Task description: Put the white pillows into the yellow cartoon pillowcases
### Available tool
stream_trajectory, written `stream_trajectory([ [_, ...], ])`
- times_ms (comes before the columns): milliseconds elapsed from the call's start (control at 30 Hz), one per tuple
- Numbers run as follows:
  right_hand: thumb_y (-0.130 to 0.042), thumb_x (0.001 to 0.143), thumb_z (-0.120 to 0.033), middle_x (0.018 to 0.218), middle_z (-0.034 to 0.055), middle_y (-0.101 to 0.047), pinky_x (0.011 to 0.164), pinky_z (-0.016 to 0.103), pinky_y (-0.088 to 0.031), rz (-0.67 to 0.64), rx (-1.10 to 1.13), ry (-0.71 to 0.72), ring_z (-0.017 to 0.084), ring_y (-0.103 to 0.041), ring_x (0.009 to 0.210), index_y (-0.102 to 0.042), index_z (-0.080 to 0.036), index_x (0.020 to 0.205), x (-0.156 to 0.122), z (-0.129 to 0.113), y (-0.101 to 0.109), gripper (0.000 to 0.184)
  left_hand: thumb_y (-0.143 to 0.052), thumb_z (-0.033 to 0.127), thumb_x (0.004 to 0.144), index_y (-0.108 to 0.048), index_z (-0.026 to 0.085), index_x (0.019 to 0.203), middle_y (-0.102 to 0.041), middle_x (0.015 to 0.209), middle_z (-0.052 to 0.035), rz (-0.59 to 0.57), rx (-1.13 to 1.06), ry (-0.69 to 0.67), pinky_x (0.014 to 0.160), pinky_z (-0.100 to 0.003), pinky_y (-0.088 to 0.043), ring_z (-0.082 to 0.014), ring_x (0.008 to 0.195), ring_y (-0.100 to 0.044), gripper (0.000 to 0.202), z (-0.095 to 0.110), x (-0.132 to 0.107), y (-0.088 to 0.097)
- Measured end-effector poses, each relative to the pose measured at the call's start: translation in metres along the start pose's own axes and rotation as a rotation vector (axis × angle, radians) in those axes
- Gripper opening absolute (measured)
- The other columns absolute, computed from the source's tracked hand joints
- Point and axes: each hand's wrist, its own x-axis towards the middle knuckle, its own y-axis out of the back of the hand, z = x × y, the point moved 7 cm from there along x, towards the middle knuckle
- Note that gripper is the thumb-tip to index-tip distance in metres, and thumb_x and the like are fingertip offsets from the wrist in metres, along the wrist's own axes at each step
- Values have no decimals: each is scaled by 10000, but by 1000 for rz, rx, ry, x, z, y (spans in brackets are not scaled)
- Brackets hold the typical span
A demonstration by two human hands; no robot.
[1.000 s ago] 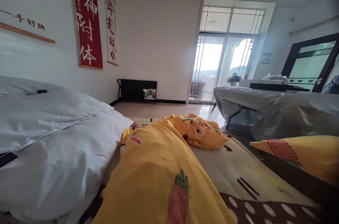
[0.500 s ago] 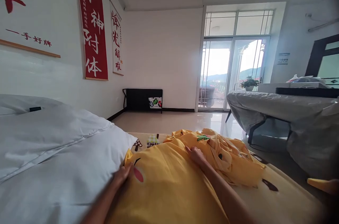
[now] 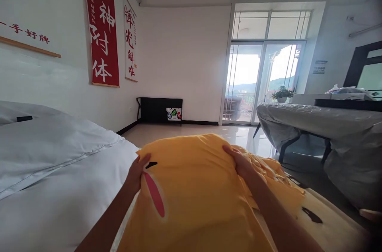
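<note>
A plump yellow pillow (image 3: 197, 188) in a printed case, with a pink oval and a black mark near its left side, fills the lower middle of the head view. My left hand (image 3: 139, 170) grips its far left corner, thumb on the upper face. On the far right side my right hand (image 3: 238, 160) is closed on the fabric, its fingers partly hidden behind the edge. The pillow's far end is raised and tilted toward me. Beyond my right hand lies crumpled yellow fabric (image 3: 268, 168) with folds.
White bedding (image 3: 68, 164) is heaped on the left. A beige printed mat (image 3: 331, 212) extends at lower right. A plastic-covered table (image 3: 298, 113) stands on the right, a black folded frame (image 3: 155, 111) against the far wall. Another hand (image 3: 370, 215) shows at the right edge.
Both my hands have lifted the far end of the pillow, which now hides more of the mat and crumpled fabric. My hands have moved slightly farther apart.
</note>
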Motion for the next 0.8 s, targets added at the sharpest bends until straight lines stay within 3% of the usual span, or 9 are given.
stream_trajectory([
  [100,-809,557,-306,813,25,-703,600,269,-546,25,132,133,181,-663,688,-624,-194,940,-24,-64,14,439,-787,380,649,-600,184,1022,-700,857,-32,32,-89,-160,652,-325,-585,-201,710,-687,461,64,-29,-18],
  [200,-811,545,-330,830,15,-707,586,262,-540,27,158,254,181,-666,699,-628,-220,933,-61,-100,11,443,-797,399,626,-605,187,1058,-698,845,-26,108,-94,-297,627,-299,-590,-190,697,-681,518,107,-60,-36],
  [367,-707,625,-416,825,71,-709,611,318,-525,24,-241,261,238,-664,753,-652,-172,989,-97,-116,-19,442,-746,404,684,-587,228,1135,-696,881,-31,57,-78,-276,666,-318,-589,-186,725,-677,510,115,-74,-56],
  [467,-624,695,-398,907,96,-704,733,354,-510,298,-551,495,259,-646,861,-627,-135,1085,-94,-146,-9,471,-627,422,778,-564,214,1151,-685,991,-58,64,163,-417,779,-390,-569,-217,847,-670,432,125,-58,-52],
  [533,-540,772,-404,1029,142,-681,857,433,-463,473,-766,498,293,-618,971,-549,-106,1221,-84,-150,-1,538,-542,346,823,-558,182,1165,-643,1132,-103,157,411,-523,933,-456,-488,-261,1038,-613,379,133,-45,-48],
  [633,-395,884,-439,1304,213,-529,960,555,-347,588,-1091,390,350,-528,1145,-310,-93,1427,-73,-119,-3,650,-502,223,813,-426,149,1337,-445,1403,-160,381,706,-611,1101,-526,-268,-304,1315,-380,535,130,-40,-50],
  [700,-332,914,-451,1449,210,-370,1014,586,-268,588,-1263,415,367,-409,1276,-229,-110,1468,-82,-77,-16,659,-414,206,860,-275,161,1443,-305,1504,-146,382,961,-638,1129,-536,-190,-277,1393,-254,601,105,-50,-69],
  [767,-340,907,-445,1512,153,-284,1077,572,-193,442,-1391,420,341,-262,1380,-276,-159,1462,-97,-15,-32,628,-276,186,907,-283,186,1458,-260,1534,-101,165,1296,-590,1145,-515,-163,-231,1424,-193,551,50,-67,-95],
  [800,-357,893,-453,1513,112,-300,1096,553,-191,275,-1416,359,317,-245,1396,-313,-207,1451,-102,24,-36,612,-257,181,908,-306,204,1456,-215,1551,-74,-70,1484,-492,1155,-519,-119,-226,1439,-141,551,7,-77,-107],
])
